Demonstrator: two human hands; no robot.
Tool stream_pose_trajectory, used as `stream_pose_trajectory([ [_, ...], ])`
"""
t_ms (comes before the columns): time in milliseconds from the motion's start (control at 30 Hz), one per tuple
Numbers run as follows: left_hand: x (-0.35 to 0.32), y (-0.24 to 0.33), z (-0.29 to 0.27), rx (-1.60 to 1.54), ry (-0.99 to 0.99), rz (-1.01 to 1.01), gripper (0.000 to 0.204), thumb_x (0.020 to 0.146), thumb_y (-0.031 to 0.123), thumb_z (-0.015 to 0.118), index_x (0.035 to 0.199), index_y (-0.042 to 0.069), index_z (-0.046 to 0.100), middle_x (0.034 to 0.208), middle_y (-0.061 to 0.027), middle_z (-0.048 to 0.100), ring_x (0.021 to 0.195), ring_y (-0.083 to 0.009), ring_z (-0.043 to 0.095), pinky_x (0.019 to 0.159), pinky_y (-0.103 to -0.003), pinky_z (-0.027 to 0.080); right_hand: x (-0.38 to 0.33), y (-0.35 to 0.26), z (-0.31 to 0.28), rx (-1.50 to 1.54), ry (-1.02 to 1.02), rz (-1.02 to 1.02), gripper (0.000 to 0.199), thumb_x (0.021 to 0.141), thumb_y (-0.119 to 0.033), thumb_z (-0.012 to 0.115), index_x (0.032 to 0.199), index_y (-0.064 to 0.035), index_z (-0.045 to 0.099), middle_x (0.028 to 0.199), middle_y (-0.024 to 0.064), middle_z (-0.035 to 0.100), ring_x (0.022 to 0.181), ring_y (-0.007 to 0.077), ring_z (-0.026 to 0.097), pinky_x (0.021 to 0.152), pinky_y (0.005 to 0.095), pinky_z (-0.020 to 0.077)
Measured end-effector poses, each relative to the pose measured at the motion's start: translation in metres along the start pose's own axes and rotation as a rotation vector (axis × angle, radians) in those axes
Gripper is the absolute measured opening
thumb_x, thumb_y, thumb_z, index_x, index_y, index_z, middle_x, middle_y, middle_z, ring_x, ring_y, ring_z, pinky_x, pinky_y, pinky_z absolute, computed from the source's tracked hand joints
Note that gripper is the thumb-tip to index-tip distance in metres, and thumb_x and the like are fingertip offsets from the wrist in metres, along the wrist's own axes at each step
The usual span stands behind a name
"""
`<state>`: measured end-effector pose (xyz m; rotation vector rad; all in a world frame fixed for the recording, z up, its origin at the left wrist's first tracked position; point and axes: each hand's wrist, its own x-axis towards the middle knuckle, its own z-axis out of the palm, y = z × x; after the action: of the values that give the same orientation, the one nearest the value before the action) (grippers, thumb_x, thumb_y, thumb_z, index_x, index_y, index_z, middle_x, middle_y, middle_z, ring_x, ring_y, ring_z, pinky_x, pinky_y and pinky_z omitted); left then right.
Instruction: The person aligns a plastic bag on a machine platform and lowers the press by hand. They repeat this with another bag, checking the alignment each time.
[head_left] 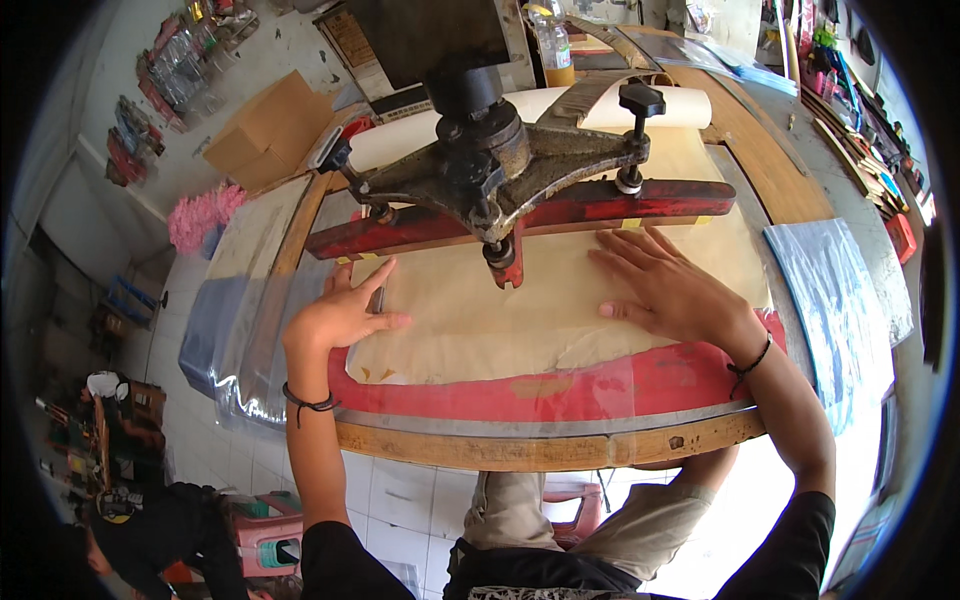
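Note:
My left hand [340, 312] lies with fingers spread at the left edge of a tan sheet [480, 335], close to the left end of a long red bar [600, 207]. My right hand [675, 288] rests flat on the same sheet at its right side, fingers pointing toward the bar. The tan sheet lies over a red sheet [470, 400], and a clear plastic film [590, 390] seems to overlap their front part. Above the sheet, a worn metal bracket [550, 155] with black knobs carries the red bar. Neither hand holds anything.
A wooden table edge [540, 455] runs along the front. Blue-tinted plastic sheets [830, 300] lie at right, more clear plastic [230, 340] at left. Behind the bracket are a white roll [400, 140], a cardboard box [270, 130] and a bottle [553, 50]. Another person [165, 535] is at lower left.

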<state>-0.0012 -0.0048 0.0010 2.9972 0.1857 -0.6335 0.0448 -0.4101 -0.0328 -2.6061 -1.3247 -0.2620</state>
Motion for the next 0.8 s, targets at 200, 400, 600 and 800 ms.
stream_pose_trajectory([
  [200, 0.001, 0.002, 0.002, -0.021, 0.003, 0.014, 0.107, 0.072, 0.075, 0.064, 0.155, 0.029, 0.016, 0.153, -0.0383, 0.006, 0.145, -0.0486, 0.003, 0.114, -0.053, 0.023, -0.001, -0.005, -0.006, 0.027, -0.066, 0.036, 0.065, 0.097, -0.05, 0.045, 0.139, 0.0003, 0.044, 0.148, 0.0227, 0.038, 0.14, 0.0346, 0.032, 0.119, 0.0483, 0.0167],
  [400, 0.004, -0.014, 0.005, -0.059, 0.023, 0.062, 0.105, 0.072, 0.072, 0.067, 0.155, 0.028, 0.019, 0.153, -0.0383, 0.006, 0.146, -0.048, 0.003, 0.115, -0.052, 0.022, 0.003, -0.005, -0.008, 0.035, -0.104, 0.035, 0.064, 0.097, -0.048, 0.047, 0.141, -0.0009, 0.042, 0.149, 0.0214, 0.036, 0.141, 0.0336, 0.029, 0.12, 0.049, 0.015],
  [600, 0.004, -0.016, 0.002, -0.012, 0.051, 0.141, 0.095, 0.079, 0.064, 0.067, 0.154, 0.025, 0.023, 0.152, -0.0333, 0.019, 0.142, -0.0464, 0.02, 0.115, -0.044, 0.026, 0.001, -0.01, -0.008, 0.018, -0.071, 0.032, 0.061, 0.097, -0.049, 0.046, 0.137, -0.0019, 0.047, 0.146, 0.0223, 0.041, 0.139, 0.0342, 0.034, 0.119, 0.0493, 0.0186],
  [800, 0.002, -0.021, -0.001, 0.011, 0.045, 0.103, 0.094, 0.08, 0.061, 0.067, 0.154, 0.025, 0.023, 0.153, -0.03, 0.021, 0.143, -0.0432, 0.022, 0.115, -0.043, 0.026, 0.004, -0.015, -0.012, 0.047, -0.09, 0.024, 0.06, 0.097, -0.048, 0.048, 0.136, -0.0028, 0.047, 0.146, 0.0212, 0.041, 0.137, 0.0349, 0.035, 0.118, 0.05, 0.0204],
])
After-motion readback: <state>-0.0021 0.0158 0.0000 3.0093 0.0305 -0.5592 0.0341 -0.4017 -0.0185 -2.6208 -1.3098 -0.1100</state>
